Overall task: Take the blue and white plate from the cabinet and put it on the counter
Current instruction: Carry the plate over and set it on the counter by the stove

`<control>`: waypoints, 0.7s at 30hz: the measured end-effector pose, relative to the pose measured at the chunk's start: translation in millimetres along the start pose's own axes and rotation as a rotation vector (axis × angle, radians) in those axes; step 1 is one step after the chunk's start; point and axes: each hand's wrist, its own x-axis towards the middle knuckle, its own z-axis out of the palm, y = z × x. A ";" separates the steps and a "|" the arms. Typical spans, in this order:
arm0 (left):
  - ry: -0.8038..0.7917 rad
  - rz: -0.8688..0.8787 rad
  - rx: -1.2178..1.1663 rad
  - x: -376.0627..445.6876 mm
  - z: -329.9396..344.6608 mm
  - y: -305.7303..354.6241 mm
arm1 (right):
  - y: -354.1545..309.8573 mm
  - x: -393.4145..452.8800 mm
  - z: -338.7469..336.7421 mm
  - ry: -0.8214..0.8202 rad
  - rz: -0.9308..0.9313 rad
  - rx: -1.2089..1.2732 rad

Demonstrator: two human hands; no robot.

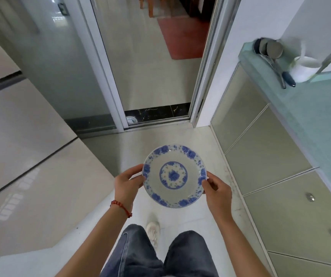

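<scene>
Step in hand: carry. The plate [174, 175] is out of the cabinet, held level above the floor; left hand [127, 183] grips its 9 o'clock rim, right hand [216, 189] its 3 o'clock. Next: move to the counter [308, 116] at 2 o'clock. Avoid what look like ladles [273, 56] and a cup [303, 68] there.

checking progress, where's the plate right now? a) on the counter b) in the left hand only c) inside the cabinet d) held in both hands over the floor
d: the plate is gripped at opposite rims by the left hand and right hand, above the floor, short of the counter.
</scene>
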 end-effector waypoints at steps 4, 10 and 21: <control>-0.051 -0.003 0.042 45.3 14.6 21.7 | -14.7 36.1 15.1 0.063 0.008 0.044; -0.128 -0.002 0.059 102.8 51.3 41.7 | -21.9 91.2 19.1 0.152 0.073 0.024; -0.353 0.065 0.164 169.6 167.9 77.0 | -29.8 173.4 -35.7 0.291 0.192 0.075</control>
